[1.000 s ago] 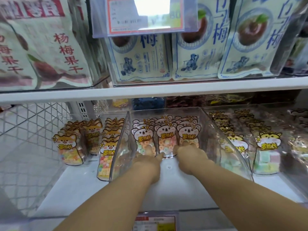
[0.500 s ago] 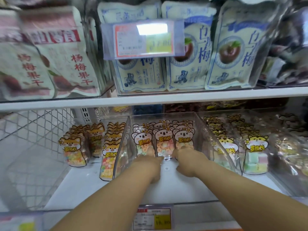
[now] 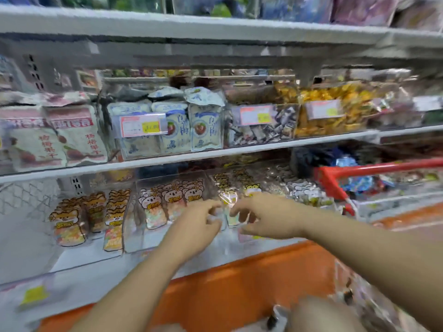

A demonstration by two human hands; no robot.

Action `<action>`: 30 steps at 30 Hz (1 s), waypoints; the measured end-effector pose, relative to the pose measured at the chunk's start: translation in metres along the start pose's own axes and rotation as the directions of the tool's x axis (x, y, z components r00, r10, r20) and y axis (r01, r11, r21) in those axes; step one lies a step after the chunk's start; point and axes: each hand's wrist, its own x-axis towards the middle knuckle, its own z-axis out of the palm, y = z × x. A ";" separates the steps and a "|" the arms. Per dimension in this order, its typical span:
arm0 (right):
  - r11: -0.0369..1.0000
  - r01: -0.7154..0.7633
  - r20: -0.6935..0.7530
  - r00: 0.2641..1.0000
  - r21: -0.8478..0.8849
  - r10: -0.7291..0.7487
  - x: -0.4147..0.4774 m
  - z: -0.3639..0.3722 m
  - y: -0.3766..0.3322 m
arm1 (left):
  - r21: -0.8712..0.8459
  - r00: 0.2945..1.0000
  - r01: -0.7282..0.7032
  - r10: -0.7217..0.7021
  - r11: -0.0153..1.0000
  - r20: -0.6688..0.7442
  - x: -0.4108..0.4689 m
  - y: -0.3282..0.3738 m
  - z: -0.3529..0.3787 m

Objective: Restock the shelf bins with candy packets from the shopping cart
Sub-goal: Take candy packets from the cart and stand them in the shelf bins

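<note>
Currently in hand: nothing that shows. The left hand (image 3: 200,225) and right hand (image 3: 266,218) hang before the lower shelf (image 3: 79,257), fingers loosely bent and parted, gripping no packet; blur softens the fingertips.
Koala-print candy packets (image 3: 167,204): upright in rows inside the clear bin (image 3: 134,236), faces to the aisle. Judged to stand this way so that the label reads and the row stays tidy.
Hamster-print candy packets (image 3: 250,188): in the neighbouring bin to the right, the front ones partly hidden behind the hands.
Dog-print candy packets (image 3: 69,224): upright rows just left of the clear bin, on the same shelf.
Shopping cart (image 3: 359,170): red handle at the right, beside the shelf; packets lie in it, too blurred to sort. Probably parked close so that stock is within a turn of the arm.
Plum pouches (image 3: 203,125): on the shelf above, behind a price tag (image 3: 141,127).
Change, hands: half a second ago both were inside the clear bin at the feet of the front koala row; now they are out of it, raised, off the packets and shifted right.
Change, view: it has drawn back and swung right, bringing the cart into sight.
Step, as a judgement: the front row is straightened; fetching more from the cart seems next.
</note>
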 end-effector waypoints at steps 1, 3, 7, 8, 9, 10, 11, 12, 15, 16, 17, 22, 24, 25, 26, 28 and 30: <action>1.000 -0.001 0.006 1.000 -0.013 0.001 -0.028 -0.008 0.001 | -0.042 1.000 -0.019 0.019 0.999 -0.001 -0.004 0.019 0.006; 0.999 -0.029 0.010 1.000 -0.028 0.030 -0.084 -0.020 0.010 | -0.130 0.998 -0.067 0.068 0.989 0.004 -0.010 0.058 0.024; 0.985 -0.173 -0.032 0.984 -0.002 0.173 -0.185 -0.033 0.040 | -0.276 0.980 -0.178 0.196 0.945 0.040 -0.015 0.129 0.067; 0.977 -0.211 -0.059 0.976 0.004 0.211 -0.209 -0.035 0.050 | -0.291 0.970 -0.223 0.243 0.931 0.034 -0.016 0.146 0.077; 0.968 -0.252 -0.086 0.964 0.014 0.252 -0.231 -0.036 0.059 | -0.298 0.956 -0.269 0.291 0.916 0.031 -0.017 0.162 0.085; 0.956 -0.293 -0.107 0.950 0.028 0.295 -0.253 -0.037 0.068 | -0.311 0.939 -0.317 0.343 0.896 0.031 -0.019 0.177 0.092; 0.942 -0.332 -0.119 0.935 0.045 0.335 -0.273 -0.037 0.075 | -0.309 0.918 -0.362 0.393 0.880 0.044 -0.022 0.191 0.098; 0.929 -0.364 -0.127 0.921 0.061 0.369 -0.291 -0.036 0.082 | -0.303 0.895 -0.405 0.442 0.863 0.059 -0.026 0.203 0.105; 0.890 -0.448 -0.132 0.880 0.087 0.456 -0.334 -0.028 0.101 | -0.230 0.803 -0.541 0.578 0.809 0.145 -0.039 0.229 0.124; 0.875 -0.478 -0.112 0.868 0.077 0.484 -0.346 -0.022 0.110 | -0.204 0.770 -0.576 0.609 0.792 0.190 -0.043 0.236 0.130; 0.857 -0.512 -0.075 0.854 0.049 0.515 -0.356 -0.014 0.118 | -0.179 0.742 -0.597 0.623 0.782 0.248 -0.047 0.242 0.136; 0.798 -0.603 0.108 0.793 -0.003 0.600 -0.385 0.020 0.153 | 0.066 0.675 -0.656 0.546 0.752 0.496 -0.055 0.254 0.163; 0.803 -0.595 0.131 0.794 -0.032 0.593 -0.379 0.032 0.158 | 0.159 0.671 -0.688 0.536 0.708 0.513 -0.054 0.252 0.170; 0.812 -0.578 0.144 0.799 -0.088 0.584 -0.375 0.039 0.161 | 0.178 0.671 -0.693 0.535 0.699 0.514 -0.054 0.251 0.172; 0.819 -0.557 0.162 0.803 -0.139 0.574 -0.369 0.045 0.162 | 0.179 0.670 -0.696 0.539 0.695 0.511 -0.054 0.250 0.173; 0.826 -0.541 0.183 0.806 -0.160 0.563 -0.360 0.049 0.161 | 0.179 0.666 -0.701 0.544 0.690 0.510 -0.056 0.249 0.172; 0.849 -0.515 0.144 0.837 -0.120 0.528 -0.355 0.047 0.157 | 0.150 0.669 -0.692 0.549 0.706 0.502 -0.057 0.247 0.172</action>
